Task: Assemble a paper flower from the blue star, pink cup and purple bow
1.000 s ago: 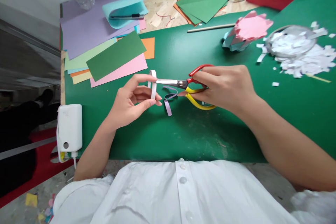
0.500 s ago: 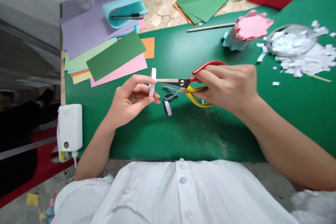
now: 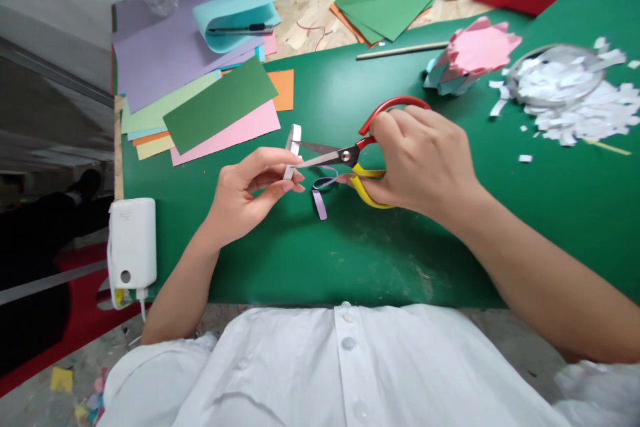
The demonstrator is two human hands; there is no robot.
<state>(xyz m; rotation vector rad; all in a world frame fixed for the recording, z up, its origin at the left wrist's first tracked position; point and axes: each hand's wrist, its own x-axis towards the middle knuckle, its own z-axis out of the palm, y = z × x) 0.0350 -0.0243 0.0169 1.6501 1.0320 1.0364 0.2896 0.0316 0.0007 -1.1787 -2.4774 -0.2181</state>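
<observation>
My left hand (image 3: 247,193) pinches a small white tape roll (image 3: 293,149) between thumb and fingers, above the green table (image 3: 350,247). My right hand (image 3: 420,160) grips scissors (image 3: 350,155) with one red and one yellow handle. Their blades are spread apart and the tips reach the white roll. A curled lilac paper strip (image 3: 321,190) lies on the table just below the blades.
Coloured paper sheets (image 3: 200,90) are stacked at the back left. A pink and blue paper flower (image 3: 470,57) and a bowl of white paper scraps (image 3: 560,77) sit at the back right. A white charger (image 3: 133,243) rests at the left edge. A thin stick (image 3: 400,51) lies behind.
The scissor blades have opened. The white roll has tilted and shifted a little in my left hand, and my right hand has moved slightly left.
</observation>
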